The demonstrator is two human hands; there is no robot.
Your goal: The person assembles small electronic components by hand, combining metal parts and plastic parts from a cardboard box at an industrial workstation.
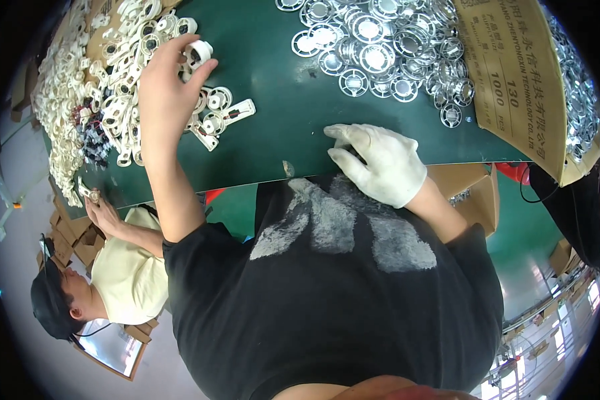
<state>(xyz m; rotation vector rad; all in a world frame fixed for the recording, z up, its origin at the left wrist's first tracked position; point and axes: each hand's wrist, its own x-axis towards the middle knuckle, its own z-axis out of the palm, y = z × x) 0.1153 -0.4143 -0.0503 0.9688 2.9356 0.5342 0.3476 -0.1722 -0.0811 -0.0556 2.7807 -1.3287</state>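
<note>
My bare left hand (170,87) reaches over the left part of the green table. Its thumb and forefinger close around a round white plastic housing (200,53), beside a heap of similar white plastic parts (130,80). Other fingers of that hand are partly hidden. Nearer the front edge is my right hand (380,163), in a white glove, its thumb and forefinger apart with nothing visible between them. Beyond it spreads a pile of shiny round metal rings with spoked centres (380,57). Loose white plastic parts (217,117) lie just right of my left wrist.
An open cardboard box (513,87) full of metal pieces leans at the right table edge. Another box (477,193) sits below the edge, by my right forearm. At the left, a co-worker in a cap (57,300) handles a white part. Dark small parts (95,140) lie among the white heap.
</note>
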